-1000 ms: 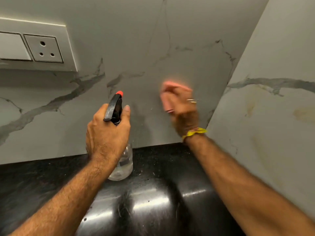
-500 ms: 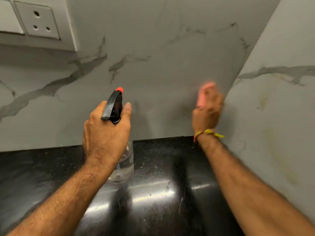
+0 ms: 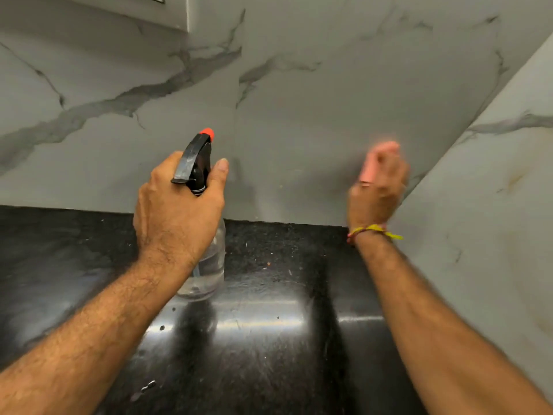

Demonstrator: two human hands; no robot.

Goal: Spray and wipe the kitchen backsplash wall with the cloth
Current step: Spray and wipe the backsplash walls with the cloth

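Note:
My left hand [image 3: 176, 211] grips a clear spray bottle [image 3: 209, 262] with a black trigger head and an orange nozzle pointing at the grey marble backsplash wall [image 3: 299, 115]. The bottle's base hangs just above the counter. My right hand [image 3: 377, 190], blurred by motion, presses a pink cloth [image 3: 371, 166] against the wall low down near the corner. Most of the cloth is hidden behind my fingers.
A glossy black stone counter [image 3: 269, 324] runs below the wall, with small specks and drops on it. A second marble wall [image 3: 493, 205] with yellowish stains meets the backsplash at the right corner. The lower edge of a switch plate [image 3: 167, 13] shows at the top left.
My right hand with the cloth swept right toward the corner, then stayed low on the wall there. The view tilted down, so the socket plate slid up out of frame. The left hand held still.

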